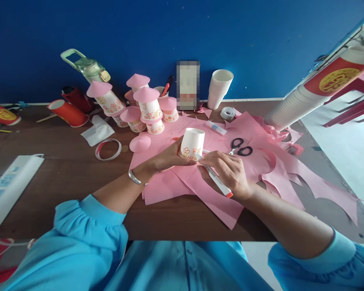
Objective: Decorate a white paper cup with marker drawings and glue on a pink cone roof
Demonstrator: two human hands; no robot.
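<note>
Head camera: worn on the head, looking forward and slanting down.
Hands point(226, 171): viewed from above and behind, fairly near, around mid-frame.
Counter point(157, 224): seen from above its near edge, looking across.
Blue wall point(139, 32): faced nearly square-on, farther off.

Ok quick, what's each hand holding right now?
Left hand: closed around the white cup with flowers drawn on it.
Right hand: closed on a white marker, pointed at the cup.

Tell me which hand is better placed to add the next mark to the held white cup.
Probably the right hand: it grips the white marker, angled toward the flowered lower part of the white cup. The left hand is occupied, holding that cup.
</note>
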